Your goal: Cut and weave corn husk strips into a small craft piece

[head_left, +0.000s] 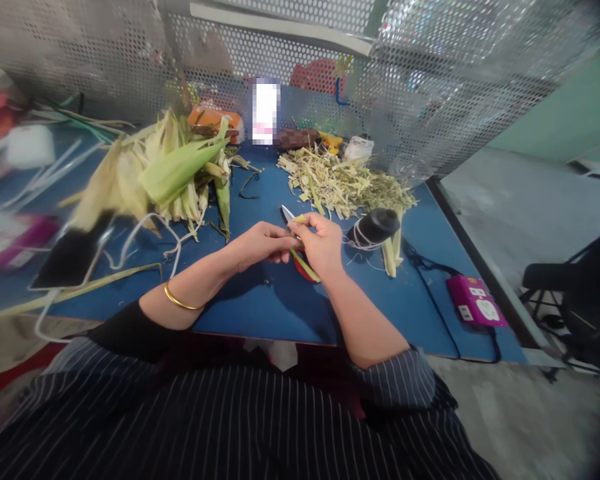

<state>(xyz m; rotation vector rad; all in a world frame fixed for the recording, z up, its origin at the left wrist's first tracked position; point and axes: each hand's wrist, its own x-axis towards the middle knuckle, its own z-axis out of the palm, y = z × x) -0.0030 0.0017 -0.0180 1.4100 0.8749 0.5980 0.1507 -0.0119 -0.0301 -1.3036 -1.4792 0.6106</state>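
Close together over the middle of the blue table, my left hand (266, 244) and my right hand (325, 241) are both closed, fingertips pinching a narrow strip of green-yellow corn husk (305, 264). The strip's lower end hangs out below my right hand. Under the hands is a pair of scissors with a red handle (307, 271); its pointed blade (287, 213) shows beyond my fingers, and the middle is hidden. Whether my right hand touches the scissors I cannot tell. Just right of my right hand lies a black cone of thread (374, 227) with pale string wound around it.
A heap of corn husks (155, 170) is at the left, near a dark phone (73, 257) and white cables. Shredded husk (340, 180) is piled at the back. A lit screen (266, 111) stands by the perforated metal panel (260, 47). A magenta box (476, 301) with black cords sits right.
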